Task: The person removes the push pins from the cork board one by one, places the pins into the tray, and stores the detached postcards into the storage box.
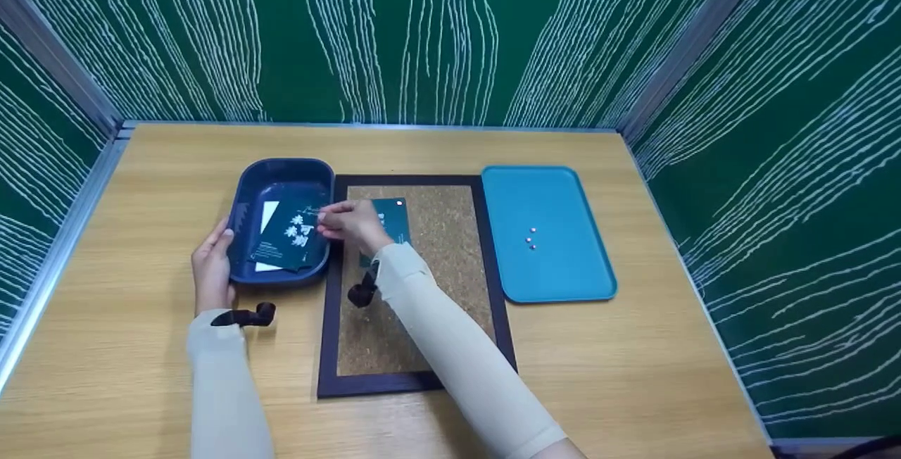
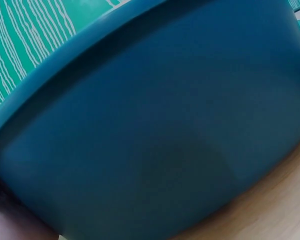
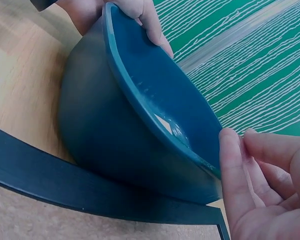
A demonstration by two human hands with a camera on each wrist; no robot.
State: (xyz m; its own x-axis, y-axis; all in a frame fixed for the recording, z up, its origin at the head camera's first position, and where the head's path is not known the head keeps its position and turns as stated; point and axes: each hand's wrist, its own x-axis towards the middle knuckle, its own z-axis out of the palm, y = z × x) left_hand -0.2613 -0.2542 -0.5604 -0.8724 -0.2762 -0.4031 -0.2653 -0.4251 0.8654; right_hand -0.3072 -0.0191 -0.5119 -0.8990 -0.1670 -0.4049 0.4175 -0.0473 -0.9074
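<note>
My left hand [image 1: 212,262] grips the left side of a deep blue basin [image 1: 246,184], thumb at its rim. Inside lie a white card [image 1: 268,214] and a dark green card [image 1: 281,244] with white flower shapes and lettering. My right hand [image 1: 355,223] reaches over the basin's right rim and pinches the green card near its upper right corner; in the right wrist view the fingertips [image 3: 229,135] meet above the rim. Another green card [image 1: 395,219], partly hidden by this hand, lies on a cork board [image 1: 443,269] with a pin [image 1: 399,203] at its upper right corner.
To the right of the dark-framed board stands a turquoise tray [image 1: 556,198] with several small pins [image 1: 533,230]. The basin touches or nearly touches the board's left frame [image 1: 329,346]. Green panels with white lines [image 1: 443,36] enclose the wooden table [image 1: 633,374].
</note>
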